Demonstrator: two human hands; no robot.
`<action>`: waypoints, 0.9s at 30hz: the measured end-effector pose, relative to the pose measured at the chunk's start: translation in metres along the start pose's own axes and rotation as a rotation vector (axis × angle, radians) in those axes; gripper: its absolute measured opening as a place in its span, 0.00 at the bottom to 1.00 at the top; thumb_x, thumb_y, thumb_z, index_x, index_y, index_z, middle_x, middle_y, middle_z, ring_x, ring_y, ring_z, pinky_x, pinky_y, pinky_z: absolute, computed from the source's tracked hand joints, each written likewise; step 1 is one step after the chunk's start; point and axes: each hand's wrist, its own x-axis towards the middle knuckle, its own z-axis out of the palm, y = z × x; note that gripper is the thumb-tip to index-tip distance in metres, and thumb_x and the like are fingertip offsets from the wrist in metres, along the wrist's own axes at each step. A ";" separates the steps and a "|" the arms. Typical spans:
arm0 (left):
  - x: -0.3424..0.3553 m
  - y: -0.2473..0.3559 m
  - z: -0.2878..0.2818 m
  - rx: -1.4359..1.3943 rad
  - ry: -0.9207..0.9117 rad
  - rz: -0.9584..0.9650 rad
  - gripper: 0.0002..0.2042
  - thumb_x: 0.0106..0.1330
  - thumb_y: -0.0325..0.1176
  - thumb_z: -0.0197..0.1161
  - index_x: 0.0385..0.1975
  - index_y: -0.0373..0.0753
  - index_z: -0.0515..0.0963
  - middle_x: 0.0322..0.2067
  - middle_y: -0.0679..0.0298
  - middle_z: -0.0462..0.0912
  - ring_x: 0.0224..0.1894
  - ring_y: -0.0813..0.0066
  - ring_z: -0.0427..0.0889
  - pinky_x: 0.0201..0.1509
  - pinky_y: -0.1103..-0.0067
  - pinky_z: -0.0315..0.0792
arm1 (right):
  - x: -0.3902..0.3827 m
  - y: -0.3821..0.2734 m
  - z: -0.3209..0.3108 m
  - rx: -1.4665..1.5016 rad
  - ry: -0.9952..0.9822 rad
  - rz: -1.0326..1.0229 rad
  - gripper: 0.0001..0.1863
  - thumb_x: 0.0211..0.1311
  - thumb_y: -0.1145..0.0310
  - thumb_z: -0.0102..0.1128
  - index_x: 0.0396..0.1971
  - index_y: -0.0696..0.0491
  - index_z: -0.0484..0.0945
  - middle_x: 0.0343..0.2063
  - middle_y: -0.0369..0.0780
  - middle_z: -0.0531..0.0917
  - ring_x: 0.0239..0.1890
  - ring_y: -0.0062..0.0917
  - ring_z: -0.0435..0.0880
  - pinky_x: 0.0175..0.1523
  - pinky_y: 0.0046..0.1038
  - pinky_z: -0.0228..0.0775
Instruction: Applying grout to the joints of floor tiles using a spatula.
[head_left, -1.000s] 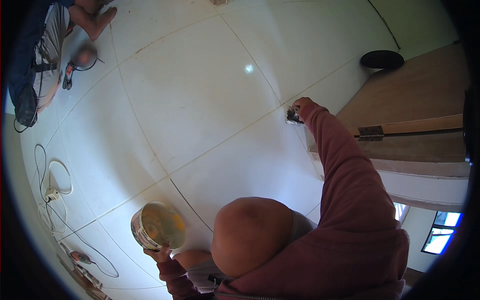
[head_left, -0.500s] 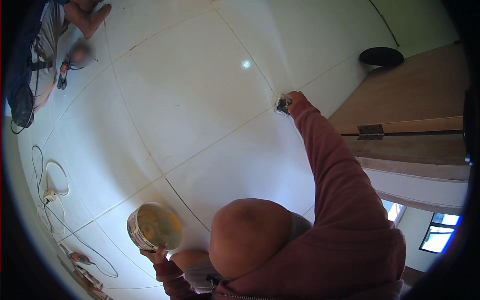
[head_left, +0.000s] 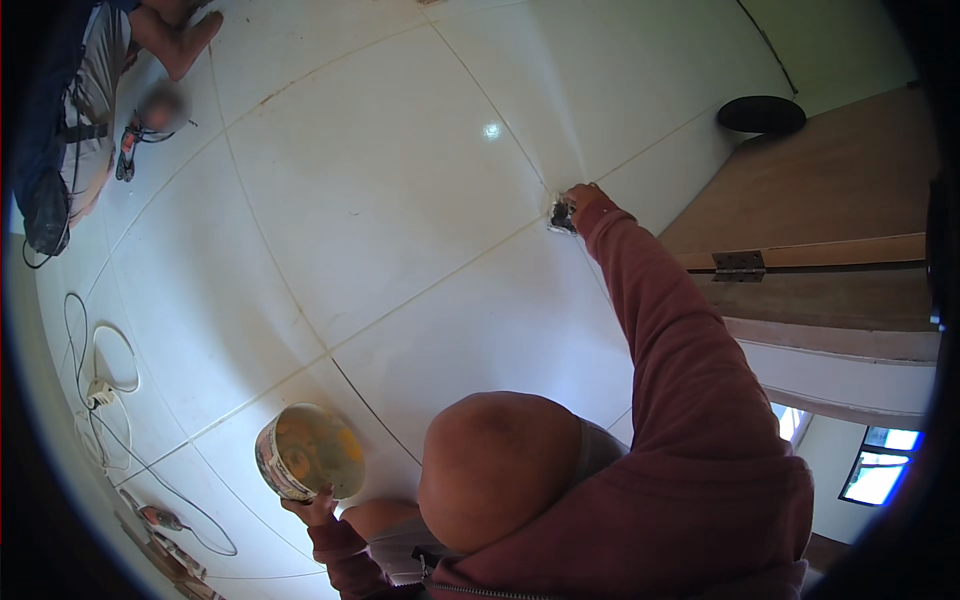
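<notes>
1. The ragged, dark hole [head_left: 562, 216] in the glossy white tile floor [head_left: 390, 160] lies open; I judge work unfinished, amount left unclear
2. My right hand [head_left: 584, 198] is at its edge, grip hidden
3. My left hand [head_left: 316, 508] clamps the round, yellow-stained plastic tub [head_left: 276, 463]

One bucket [head_left: 285, 455] — plus one hinge [head_left: 738, 266], one door [head_left: 805, 185], one black disc [head_left: 762, 115].

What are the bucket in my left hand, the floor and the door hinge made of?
Bucket: probably plastic, dull, with a thin round wall. Floor: likely ceramic tile, glossy, showing joint lines and a bright reflection. Door hinge: apparently metal, dark, with small holes.
</notes>
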 end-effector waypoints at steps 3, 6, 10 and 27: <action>-0.003 0.001 -0.005 0.016 0.033 -0.019 0.42 0.30 0.24 0.68 0.47 0.37 0.47 0.47 0.53 0.56 0.48 0.64 0.61 0.50 0.67 0.62 | -0.006 -0.009 -0.003 -0.001 -0.158 0.089 0.19 0.30 0.78 0.56 0.31 0.48 0.77 0.31 0.42 0.78 0.36 0.34 0.76 0.42 0.30 0.68; -0.001 -0.006 -0.009 0.041 0.023 0.016 0.42 0.30 0.24 0.68 0.48 0.37 0.47 0.48 0.55 0.56 0.48 0.65 0.60 0.50 0.68 0.61 | -0.004 0.010 -0.012 0.134 -0.180 0.183 0.22 0.26 0.77 0.63 0.32 0.48 0.77 0.31 0.42 0.78 0.37 0.33 0.76 0.43 0.26 0.68; -0.006 0.008 0.011 -0.017 -0.050 0.140 0.43 0.30 0.24 0.69 0.48 0.37 0.47 0.47 0.54 0.57 0.48 0.65 0.60 0.50 0.69 0.62 | -0.007 0.011 0.002 0.332 -0.073 0.418 0.25 0.22 0.75 0.67 0.33 0.47 0.77 0.31 0.41 0.78 0.36 0.31 0.77 0.44 0.25 0.68; -0.013 0.084 0.106 0.125 -0.277 0.125 0.41 0.28 0.25 0.67 0.46 0.34 0.50 0.44 0.56 0.61 0.45 0.68 0.64 0.48 0.73 0.63 | -0.110 -0.219 0.003 1.825 -1.171 -0.068 0.21 0.49 0.74 0.50 0.46 0.57 0.63 0.35 0.39 0.74 0.39 0.21 0.72 0.45 0.22 0.63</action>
